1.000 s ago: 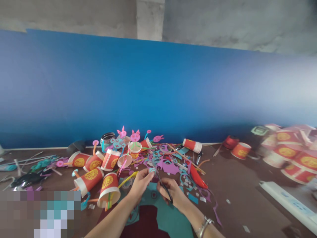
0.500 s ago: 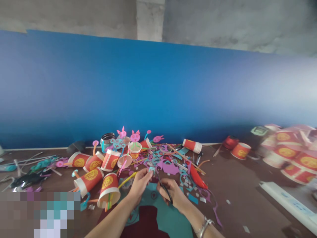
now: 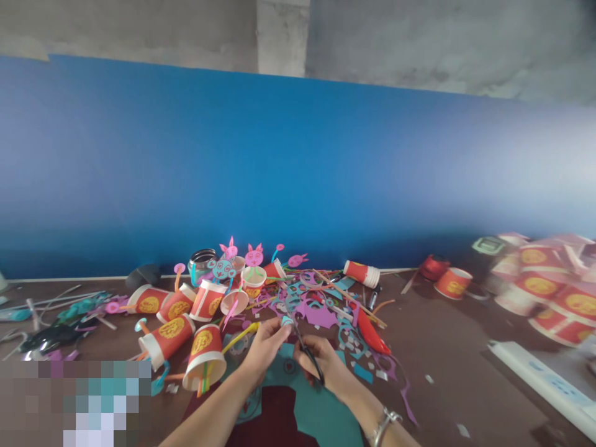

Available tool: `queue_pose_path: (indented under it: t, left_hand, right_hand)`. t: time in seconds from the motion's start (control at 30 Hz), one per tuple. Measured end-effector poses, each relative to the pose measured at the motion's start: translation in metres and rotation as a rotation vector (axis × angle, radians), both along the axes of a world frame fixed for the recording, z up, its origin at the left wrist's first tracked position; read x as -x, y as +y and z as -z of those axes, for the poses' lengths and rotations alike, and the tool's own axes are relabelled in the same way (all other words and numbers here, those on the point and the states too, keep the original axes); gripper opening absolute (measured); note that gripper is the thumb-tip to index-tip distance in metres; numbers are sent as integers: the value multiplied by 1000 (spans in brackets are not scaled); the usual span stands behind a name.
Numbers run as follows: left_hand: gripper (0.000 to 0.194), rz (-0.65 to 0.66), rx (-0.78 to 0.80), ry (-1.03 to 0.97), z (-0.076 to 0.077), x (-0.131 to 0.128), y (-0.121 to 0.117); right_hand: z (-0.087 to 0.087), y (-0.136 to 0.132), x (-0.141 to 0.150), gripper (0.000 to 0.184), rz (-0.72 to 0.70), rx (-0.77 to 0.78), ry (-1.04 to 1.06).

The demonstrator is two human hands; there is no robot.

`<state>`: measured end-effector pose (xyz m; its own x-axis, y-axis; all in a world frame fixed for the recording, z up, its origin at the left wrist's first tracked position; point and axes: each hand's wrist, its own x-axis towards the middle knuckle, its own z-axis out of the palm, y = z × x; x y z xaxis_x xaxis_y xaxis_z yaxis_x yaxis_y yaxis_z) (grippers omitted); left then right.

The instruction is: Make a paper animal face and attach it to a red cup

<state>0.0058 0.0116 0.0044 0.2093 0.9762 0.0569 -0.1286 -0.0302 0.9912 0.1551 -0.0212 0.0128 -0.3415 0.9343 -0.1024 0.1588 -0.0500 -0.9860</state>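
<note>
Between the fingertips of my left hand (image 3: 270, 343) is a small light-blue paper piece (image 3: 286, 321). My right hand (image 3: 321, 361) grips a pair of black-handled scissors (image 3: 313, 359), whose blades point up and left to the paper piece. Whether the blades touch the paper is too small to tell. Below both hands lies a teal paper sheet (image 3: 321, 406) with a small round drawing (image 3: 289, 365) on it. A yellow straw (image 3: 239, 338) sticks out of a tipped red paper cup (image 3: 205, 357) left of my left hand.
Several red paper cups (image 3: 170, 338) with straws and paper figures lie at the left. Purple paper scraps (image 3: 316, 312) and a red tool-like object (image 3: 372, 333) are beyond my right hand. A white power strip (image 3: 542, 379) and stacked cups (image 3: 540, 285) stand at the right.
My left hand and the paper piece have shifted slightly, with the paper turned a little. The scissors stay in my right hand, almost unmoved.
</note>
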Motion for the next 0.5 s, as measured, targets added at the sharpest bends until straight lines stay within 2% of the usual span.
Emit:
queue_pose_path:
  t: [0.5]
  left_hand:
    - [38,-29,9,16,2,3,3]
  right_hand:
    - [-9,-2,0,33,13,-6,-3]
